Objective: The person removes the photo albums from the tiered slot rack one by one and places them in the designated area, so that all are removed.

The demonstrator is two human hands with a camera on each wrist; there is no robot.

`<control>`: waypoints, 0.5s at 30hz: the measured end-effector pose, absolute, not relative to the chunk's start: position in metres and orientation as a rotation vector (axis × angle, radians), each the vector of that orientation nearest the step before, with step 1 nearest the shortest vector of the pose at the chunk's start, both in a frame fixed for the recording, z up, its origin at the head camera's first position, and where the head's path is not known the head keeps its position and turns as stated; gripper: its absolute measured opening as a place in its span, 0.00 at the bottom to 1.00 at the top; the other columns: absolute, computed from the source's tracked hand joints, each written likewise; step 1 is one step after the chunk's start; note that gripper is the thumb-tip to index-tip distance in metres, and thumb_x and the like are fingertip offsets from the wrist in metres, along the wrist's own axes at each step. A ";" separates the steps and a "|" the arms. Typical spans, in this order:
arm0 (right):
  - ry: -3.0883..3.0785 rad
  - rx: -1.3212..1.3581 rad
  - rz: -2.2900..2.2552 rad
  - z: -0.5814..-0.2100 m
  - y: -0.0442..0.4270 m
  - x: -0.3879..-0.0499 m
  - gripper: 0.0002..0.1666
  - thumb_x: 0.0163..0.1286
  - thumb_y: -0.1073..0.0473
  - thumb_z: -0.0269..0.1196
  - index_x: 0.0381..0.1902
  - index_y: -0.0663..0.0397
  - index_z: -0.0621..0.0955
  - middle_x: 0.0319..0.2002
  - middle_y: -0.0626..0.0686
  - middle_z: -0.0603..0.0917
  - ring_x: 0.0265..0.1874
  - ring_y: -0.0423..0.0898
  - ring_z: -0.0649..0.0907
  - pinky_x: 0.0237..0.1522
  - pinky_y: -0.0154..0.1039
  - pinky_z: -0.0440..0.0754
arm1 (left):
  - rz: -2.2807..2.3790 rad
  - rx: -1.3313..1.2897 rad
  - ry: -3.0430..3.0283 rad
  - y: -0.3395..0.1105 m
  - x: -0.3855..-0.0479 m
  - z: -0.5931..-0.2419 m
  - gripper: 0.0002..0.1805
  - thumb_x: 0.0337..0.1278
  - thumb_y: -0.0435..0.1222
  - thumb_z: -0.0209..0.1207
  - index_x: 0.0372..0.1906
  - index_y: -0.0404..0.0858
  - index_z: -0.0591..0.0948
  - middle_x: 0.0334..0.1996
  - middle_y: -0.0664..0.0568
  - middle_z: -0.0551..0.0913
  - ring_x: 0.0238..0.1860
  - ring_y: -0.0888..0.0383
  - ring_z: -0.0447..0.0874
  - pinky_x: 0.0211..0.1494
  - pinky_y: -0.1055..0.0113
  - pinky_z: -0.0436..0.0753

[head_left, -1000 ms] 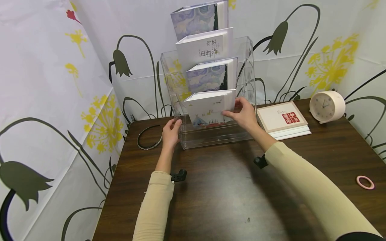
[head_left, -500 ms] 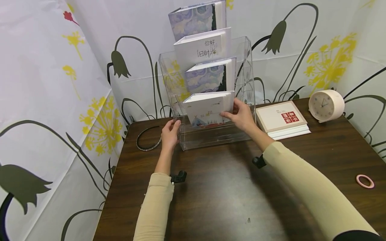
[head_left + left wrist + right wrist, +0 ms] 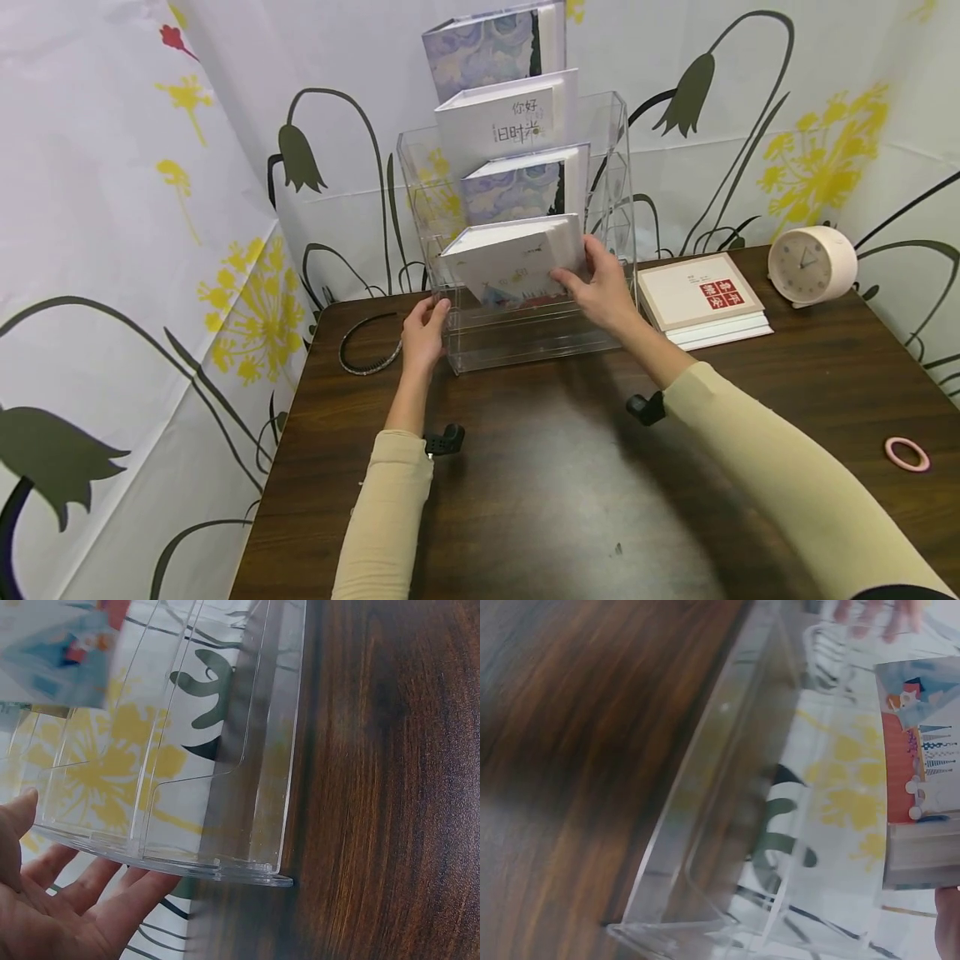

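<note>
Holding: right hand [image 3: 600, 287], grip closed, thumb and fingers pinching one tent-print hardcover book [image 3: 517, 271] by its right edge. Book extends leftward from that grip, tilted, long axis crosswise, before the clear acrylic rack [image 3: 540, 340]. Left hand [image 3: 423, 329], farther off, pinches the rack's left wall. I cannot tell whether the book touches the rack.

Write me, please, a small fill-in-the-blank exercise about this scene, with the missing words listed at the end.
Counting the held one, ____ books show in a column at the clear rack.
The right hand grips the front book, while the ____ hand holds the rack's side.
In the head view, the clock stands to the ____ of the beige book.
The small ring on the table is ____ in color.
Missing words: four; left; right; pink.
</note>
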State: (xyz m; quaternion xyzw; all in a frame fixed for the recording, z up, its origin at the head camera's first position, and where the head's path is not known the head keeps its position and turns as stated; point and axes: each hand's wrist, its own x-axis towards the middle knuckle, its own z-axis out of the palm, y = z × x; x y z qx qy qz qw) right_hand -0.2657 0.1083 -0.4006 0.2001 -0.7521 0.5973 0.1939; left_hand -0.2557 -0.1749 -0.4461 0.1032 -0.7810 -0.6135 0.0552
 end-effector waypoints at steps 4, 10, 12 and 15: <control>-1.993 0.531 1.779 -0.394 0.116 -0.256 0.27 0.61 0.76 0.66 0.57 0.74 0.71 0.50 0.68 0.80 0.48 0.50 0.81 0.50 0.41 0.79 | -1.880 0.304 -2.373 -0.175 -0.256 -0.447 0.29 0.66 0.56 0.56 0.64 0.43 0.75 0.54 0.46 0.80 0.54 0.45 0.77 0.45 0.40 0.82; -1.813 0.352 1.926 -0.394 0.137 -0.233 0.21 0.63 0.77 0.64 0.53 0.71 0.73 0.43 0.54 0.85 0.41 0.40 0.84 0.42 0.31 0.81 | -1.872 0.299 -2.386 -0.174 -0.255 -0.445 0.30 0.66 0.57 0.55 0.65 0.43 0.74 0.56 0.45 0.79 0.56 0.46 0.75 0.46 0.39 0.81; -1.742 0.281 1.986 -0.398 0.147 -0.224 0.19 0.63 0.76 0.64 0.52 0.65 0.75 0.41 0.47 0.85 0.40 0.40 0.84 0.41 0.31 0.82 | -1.871 0.302 -2.383 -0.174 -0.255 -0.444 0.30 0.67 0.56 0.55 0.64 0.42 0.74 0.56 0.45 0.78 0.56 0.46 0.74 0.46 0.40 0.81; -1.588 0.174 2.115 -0.403 0.162 -0.208 0.18 0.64 0.76 0.63 0.50 0.61 0.77 0.41 0.48 0.86 0.41 0.43 0.85 0.41 0.32 0.83 | -1.878 0.302 -2.380 -0.174 -0.254 -0.444 0.29 0.68 0.55 0.56 0.65 0.42 0.74 0.56 0.44 0.78 0.58 0.46 0.73 0.47 0.40 0.81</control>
